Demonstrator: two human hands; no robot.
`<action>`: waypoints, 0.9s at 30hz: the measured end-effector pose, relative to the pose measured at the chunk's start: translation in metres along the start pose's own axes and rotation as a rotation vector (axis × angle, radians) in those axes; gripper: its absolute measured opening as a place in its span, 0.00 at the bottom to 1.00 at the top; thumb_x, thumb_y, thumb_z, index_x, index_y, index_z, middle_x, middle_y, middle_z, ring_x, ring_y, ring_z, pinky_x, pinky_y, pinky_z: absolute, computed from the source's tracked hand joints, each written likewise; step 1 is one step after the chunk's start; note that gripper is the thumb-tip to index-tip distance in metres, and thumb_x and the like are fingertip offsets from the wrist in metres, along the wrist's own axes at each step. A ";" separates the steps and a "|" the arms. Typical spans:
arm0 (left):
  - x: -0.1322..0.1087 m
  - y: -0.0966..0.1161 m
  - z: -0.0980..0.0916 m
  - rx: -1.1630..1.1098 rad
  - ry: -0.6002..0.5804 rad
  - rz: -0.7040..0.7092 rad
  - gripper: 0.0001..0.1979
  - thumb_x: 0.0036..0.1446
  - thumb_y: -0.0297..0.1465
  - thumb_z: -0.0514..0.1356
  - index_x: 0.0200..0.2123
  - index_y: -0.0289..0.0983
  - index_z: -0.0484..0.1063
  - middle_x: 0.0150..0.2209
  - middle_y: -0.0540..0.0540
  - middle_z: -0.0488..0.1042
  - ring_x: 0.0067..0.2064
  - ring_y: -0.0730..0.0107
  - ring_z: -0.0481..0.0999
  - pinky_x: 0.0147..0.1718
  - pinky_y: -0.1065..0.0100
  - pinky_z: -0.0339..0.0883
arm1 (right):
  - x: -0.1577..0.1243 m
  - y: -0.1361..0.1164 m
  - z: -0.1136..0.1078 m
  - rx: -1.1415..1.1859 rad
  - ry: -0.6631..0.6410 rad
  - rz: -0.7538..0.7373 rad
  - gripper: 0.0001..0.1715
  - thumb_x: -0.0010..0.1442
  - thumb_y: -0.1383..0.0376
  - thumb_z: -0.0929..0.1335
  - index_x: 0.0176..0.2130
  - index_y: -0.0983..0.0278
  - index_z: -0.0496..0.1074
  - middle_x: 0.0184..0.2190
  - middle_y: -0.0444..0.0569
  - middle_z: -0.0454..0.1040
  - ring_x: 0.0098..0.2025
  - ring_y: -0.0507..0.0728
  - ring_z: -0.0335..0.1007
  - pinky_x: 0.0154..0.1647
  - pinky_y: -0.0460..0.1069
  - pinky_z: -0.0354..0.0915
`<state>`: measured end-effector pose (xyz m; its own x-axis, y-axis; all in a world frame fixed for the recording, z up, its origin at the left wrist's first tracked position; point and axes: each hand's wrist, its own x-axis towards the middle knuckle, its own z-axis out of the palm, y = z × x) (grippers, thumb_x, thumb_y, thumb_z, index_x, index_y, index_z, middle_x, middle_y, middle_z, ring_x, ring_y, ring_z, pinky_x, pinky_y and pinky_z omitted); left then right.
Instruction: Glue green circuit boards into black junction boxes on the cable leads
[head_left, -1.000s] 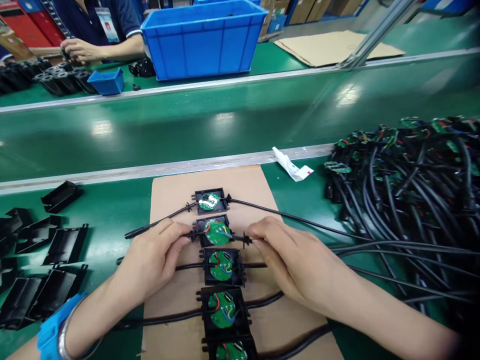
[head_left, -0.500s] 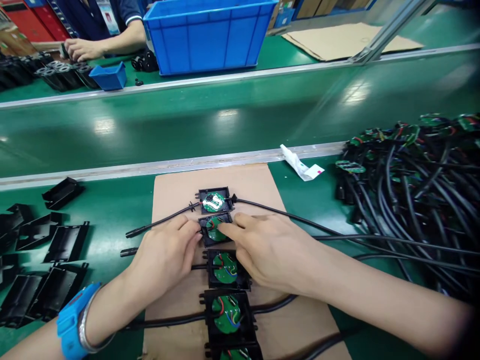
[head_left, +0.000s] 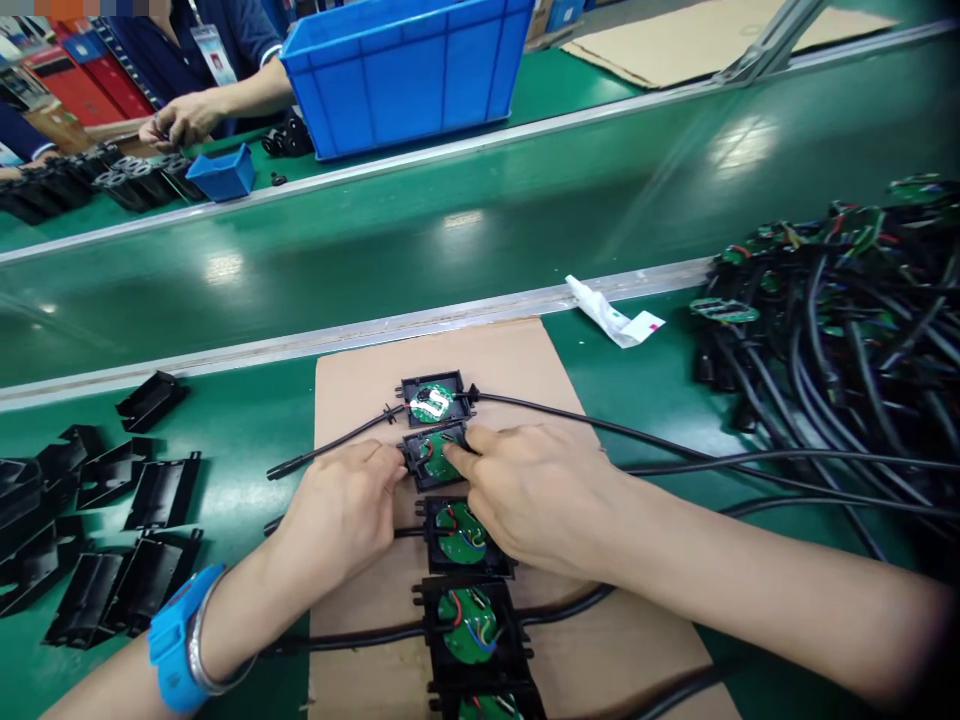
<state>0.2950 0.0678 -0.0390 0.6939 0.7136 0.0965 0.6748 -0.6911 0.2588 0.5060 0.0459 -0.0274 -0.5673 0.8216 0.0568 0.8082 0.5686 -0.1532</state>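
Observation:
Several black square housings with round green circuit boards lie in a column on a brown cardboard sheet [head_left: 510, 360]. My left hand [head_left: 341, 515] is closed on the left edge of the second housing [head_left: 431, 458]. My right hand [head_left: 536, 490] presses its fingertips onto that housing's green board and right side. The top housing [head_left: 433, 401] lies just beyond, with black cables running out both sides. Two more housings [head_left: 465, 535] [head_left: 471, 625] sit nearer me.
A pile of black cables with green boards [head_left: 832, 320] lies at the right. Black plastic covers [head_left: 112, 520] are spread at the left. A white tube [head_left: 611, 320] lies by the conveyor rail. Across the green belt stand a blue crate [head_left: 409, 70] and another person's hands [head_left: 180, 118].
My right hand left the cable at the second housing's right side and moved onto the housing's green board. The view shifted slightly; my left hand stayed at the left edge.

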 end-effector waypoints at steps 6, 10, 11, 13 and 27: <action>0.015 0.010 0.000 0.332 -0.081 -0.023 0.11 0.45 0.18 0.50 0.27 0.35 0.68 0.25 0.43 0.72 0.26 0.62 0.74 0.19 0.66 0.65 | 0.002 0.001 0.000 -0.042 0.035 -0.117 0.11 0.51 0.72 0.65 0.34 0.67 0.76 0.23 0.50 0.72 0.24 0.55 0.63 0.22 0.52 0.47; 0.018 0.015 -0.006 0.361 -0.124 -0.046 0.08 0.49 0.21 0.51 0.28 0.33 0.70 0.24 0.41 0.73 0.25 0.59 0.74 0.22 0.62 0.69 | 0.001 -0.002 0.002 -0.021 -0.026 -0.082 0.09 0.53 0.71 0.64 0.30 0.67 0.75 0.26 0.51 0.73 0.25 0.55 0.65 0.23 0.52 0.49; 0.014 0.017 -0.006 0.352 -0.083 -0.045 0.10 0.51 0.21 0.51 0.32 0.32 0.72 0.27 0.41 0.74 0.28 0.60 0.75 0.24 0.62 0.71 | 0.000 -0.003 0.002 -0.005 -0.037 -0.046 0.10 0.54 0.71 0.64 0.30 0.67 0.75 0.26 0.51 0.74 0.24 0.55 0.65 0.23 0.52 0.50; 0.004 0.019 -0.002 0.326 0.003 -0.015 0.17 0.54 0.19 0.49 0.44 0.30 0.71 0.37 0.38 0.76 0.36 0.60 0.76 0.32 0.62 0.74 | -0.001 -0.006 0.002 0.016 -0.065 0.014 0.10 0.54 0.70 0.64 0.33 0.67 0.75 0.27 0.51 0.74 0.23 0.54 0.65 0.22 0.51 0.50; -0.002 0.022 0.000 0.184 0.030 0.031 0.24 0.53 0.19 0.49 0.54 0.28 0.67 0.49 0.34 0.72 0.45 0.57 0.74 0.40 0.57 0.74 | -0.015 0.023 -0.021 0.422 -0.193 0.106 0.11 0.55 0.69 0.64 0.41 0.64 0.67 0.33 0.47 0.73 0.32 0.53 0.68 0.30 0.46 0.61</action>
<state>0.3086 0.0507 -0.0332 0.7092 0.6928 0.1309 0.6896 -0.7202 0.0757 0.5368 0.0475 -0.0113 -0.5364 0.8288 -0.1593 0.7512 0.3828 -0.5377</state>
